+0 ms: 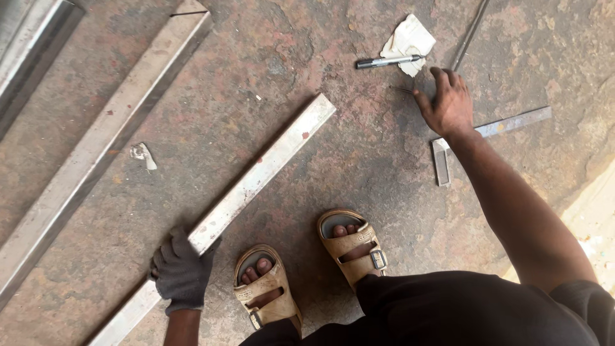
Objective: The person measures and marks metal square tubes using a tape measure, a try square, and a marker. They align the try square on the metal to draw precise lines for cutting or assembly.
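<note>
Left hand (pixel 181 270): gloved in dark fabric; closed over the near part of the rectangular metal tube (pixel 256 179), fingers wrapped across its top face.
Right hand (pixel 446 102): bare, empty, fingers loosely spread; held just above the floor (pixel 359 166), beside the steel try square (pixel 490 131) and near the marker pen (pixel 389 61).
Tube position: laid flat on the concrete floor, running diagonally from lower left to upper centre, just in front of the sandalled feet (pixel 307 269).
Tube handling: judged stiff and fairly heavy for its length; faces smooth, spotted with rust; cut ends likely sharp.
Grip advice: best taken around the body, away from the cut ends; a hold near mid-length is judged better balanced than the present near-end grip.
Surroundings: a longer metal section (pixel 102 141) lies well apart to the left; a crumpled cloth (pixel 410 40) lies touching the marker pen; a thin rod (pixel 471 32) lies beyond the right hand.
</note>
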